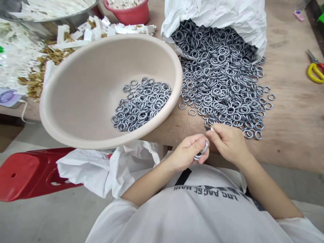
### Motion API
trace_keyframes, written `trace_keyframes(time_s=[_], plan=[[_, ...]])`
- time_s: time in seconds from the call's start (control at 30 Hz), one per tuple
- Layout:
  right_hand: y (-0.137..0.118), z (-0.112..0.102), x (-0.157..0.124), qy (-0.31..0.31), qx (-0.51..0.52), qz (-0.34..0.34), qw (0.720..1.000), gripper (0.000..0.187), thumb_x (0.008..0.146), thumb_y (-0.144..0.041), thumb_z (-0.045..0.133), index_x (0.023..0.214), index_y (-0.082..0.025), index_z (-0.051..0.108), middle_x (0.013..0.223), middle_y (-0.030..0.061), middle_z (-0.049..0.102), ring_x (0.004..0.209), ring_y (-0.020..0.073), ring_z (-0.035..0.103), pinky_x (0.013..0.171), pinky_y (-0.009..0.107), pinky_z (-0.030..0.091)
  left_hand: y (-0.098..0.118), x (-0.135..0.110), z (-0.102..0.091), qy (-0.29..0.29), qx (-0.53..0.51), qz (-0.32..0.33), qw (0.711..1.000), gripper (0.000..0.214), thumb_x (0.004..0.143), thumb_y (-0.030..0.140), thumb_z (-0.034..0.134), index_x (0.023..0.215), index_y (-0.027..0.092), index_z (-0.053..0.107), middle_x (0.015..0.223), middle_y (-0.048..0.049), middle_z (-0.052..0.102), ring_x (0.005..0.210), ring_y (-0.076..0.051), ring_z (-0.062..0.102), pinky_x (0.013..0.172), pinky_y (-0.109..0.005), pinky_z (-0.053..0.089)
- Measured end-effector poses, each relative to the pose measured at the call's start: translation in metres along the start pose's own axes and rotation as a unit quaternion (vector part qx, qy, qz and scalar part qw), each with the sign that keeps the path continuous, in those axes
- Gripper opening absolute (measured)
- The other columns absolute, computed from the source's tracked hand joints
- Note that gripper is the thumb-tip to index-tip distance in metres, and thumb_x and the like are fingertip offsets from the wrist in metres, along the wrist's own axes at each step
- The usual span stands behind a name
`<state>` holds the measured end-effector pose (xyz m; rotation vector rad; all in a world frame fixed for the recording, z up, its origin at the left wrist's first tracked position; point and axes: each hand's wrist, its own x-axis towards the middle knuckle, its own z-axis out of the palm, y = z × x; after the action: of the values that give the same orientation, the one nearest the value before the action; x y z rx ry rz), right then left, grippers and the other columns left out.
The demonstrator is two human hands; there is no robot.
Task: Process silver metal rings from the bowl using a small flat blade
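wooden bench [291, 108] — metal rings [222, 87] heaped | left hand [187, 153] curled round a ring [204, 150] | right hand [227, 143] pinching dark tip [208, 128]

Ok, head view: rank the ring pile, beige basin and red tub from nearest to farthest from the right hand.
1. Metal ring pile, just ahead of the right hand.
2. Beige basin, ahead-left.
3. Red plastic tub, far ahead-left.

A red plastic stool [32, 173] stands on the grey floor [55, 219] beside the wooden worktable [296, 135].
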<state>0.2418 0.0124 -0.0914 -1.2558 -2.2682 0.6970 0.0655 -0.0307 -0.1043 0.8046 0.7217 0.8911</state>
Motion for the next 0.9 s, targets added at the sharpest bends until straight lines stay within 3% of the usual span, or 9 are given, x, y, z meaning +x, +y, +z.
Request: trace_keyframes(time_s=[0.07, 0.13, 0.3, 0.43, 0.57, 0.63, 0.73, 0.83, 0.9], plan=[[0.008, -0.001, 0.006, 0.008, -0.015, 0.032, 0.999, 0.050, 0.104, -0.055, 0.040, 0.067, -0.021, 0.047, 0.062, -0.0019, 0.052, 0.058, 0.0133, 0.047, 0.059, 0.029, 0.025, 0.001, -0.003, -0.002, -0.004, -0.010, 0.005, 1.000, 0.042, 0.096, 0.055, 0.055, 0.077, 0.017, 0.050, 0.052, 0.0038, 0.053, 0.039, -0.005, 0.034, 0.038, -0.016, 0.025], [0.011, -0.001, 0.016, 0.015, -0.038, 0.045, 0.998, 0.046, 0.103, -0.054, 0.041, 0.073, -0.021, 0.052, 0.066, -0.0008, 0.056, 0.062, 0.0150, 0.052, 0.060, 0.029, 0.027, 0.003, -0.005, -0.007, 0.039, -0.027, 0.022, 0.999, 0.040, 0.096, 0.050, 0.057, 0.076, 0.017, 0.049, 0.053, 0.0037, 0.054, 0.038, -0.003, 0.034, 0.038, -0.015, 0.023], [-0.009, 0.010, 0.052, -0.024, -0.199, 0.024, 0.979, 0.031, 0.099, -0.045, 0.054, 0.122, -0.026, 0.062, 0.108, 0.0062, 0.068, 0.082, 0.0215, 0.065, 0.060, 0.029, 0.031, 0.008, -0.009, -0.026, 0.103, -0.086, 0.021, 0.991, 0.032, 0.092, 0.040, 0.061, 0.074, 0.016, 0.051, 0.057, 0.0008, 0.061, 0.036, -0.003, 0.037, 0.036, -0.014, 0.022], [-0.022, 0.026, 0.073, -0.087, -0.310, 0.026, 0.947, 0.027, 0.103, -0.034, 0.044, 0.114, -0.024, 0.067, 0.110, 0.0096, 0.064, 0.080, 0.0228, 0.067, 0.057, 0.031, 0.030, 0.013, -0.010, -0.037, 0.108, -0.169, 0.027, 0.979, 0.025, 0.084, 0.035, 0.063, 0.072, 0.016, 0.051, 0.060, -0.0006, 0.062, 0.037, -0.005, 0.043, 0.037, -0.013, 0.026], [-0.021, 0.030, 0.072, -0.070, -0.313, 0.026, 0.947, 0.028, 0.101, -0.021, 0.039, 0.107, -0.019, 0.066, 0.108, 0.0112, 0.063, 0.077, 0.0230, 0.066, 0.055, 0.032, 0.029, 0.018, -0.010, -0.038, 0.115, -0.211, 0.016, 0.971, 0.018, 0.080, 0.032, 0.063, 0.078, 0.017, 0.053, 0.063, -0.0004, 0.063, 0.039, -0.006, 0.046, 0.037, -0.014, 0.029], [-0.016, 0.025, 0.064, -0.040, -0.252, 0.027, 0.967, 0.023, 0.100, -0.022, 0.043, 0.107, -0.019, 0.065, 0.109, 0.0110, 0.063, 0.078, 0.0230, 0.065, 0.058, 0.032, 0.032, 0.018, -0.009, -0.038, 0.129, -0.208, 0.013, 0.969, 0.024, 0.083, 0.037, 0.064, 0.077, 0.017, 0.051, 0.063, 0.0003, 0.063, 0.038, -0.005, 0.045, 0.037, -0.014, 0.028], [-0.009, 0.014, 0.048, -0.014, -0.036, 0.047, 0.998, 0.017, 0.101, -0.029, 0.047, 0.103, -0.020, 0.061, 0.098, 0.0067, 0.064, 0.076, 0.0198, 0.062, 0.064, 0.031, 0.040, 0.016, -0.005, -0.037, 0.162, -0.172, 0.028, 0.971, 0.033, 0.085, 0.041, 0.066, 0.073, 0.018, 0.045, 0.065, 0.0014, 0.064, 0.037, -0.003, 0.043, 0.036, -0.013, 0.025], [-0.002, 0.006, 0.032, -0.040, 0.204, 0.102, 0.973, 0.020, 0.102, -0.038, 0.048, 0.098, -0.021, 0.058, 0.081, -0.0003, 0.059, 0.063, 0.0138, 0.057, 0.063, 0.029, 0.042, 0.012, -0.001, -0.036, 0.183, -0.098, 0.072, 0.976, 0.027, 0.083, 0.032, 0.068, 0.075, 0.019, 0.045, 0.065, 0.0020, 0.067, 0.038, -0.004, 0.043, 0.037, -0.014, 0.026], [0.001, 0.002, 0.024, -0.063, 0.297, 0.124, 0.945, 0.024, 0.101, -0.043, 0.050, 0.096, -0.021, 0.058, 0.075, -0.0027, 0.056, 0.059, 0.0116, 0.052, 0.060, 0.027, 0.041, 0.009, 0.001, -0.034, 0.177, -0.028, 0.097, 0.979, 0.022, 0.084, 0.029, 0.066, 0.077, 0.019, 0.048, 0.064, 0.0017, 0.068, 0.038, -0.005, 0.044, 0.038, -0.015, 0.028]])
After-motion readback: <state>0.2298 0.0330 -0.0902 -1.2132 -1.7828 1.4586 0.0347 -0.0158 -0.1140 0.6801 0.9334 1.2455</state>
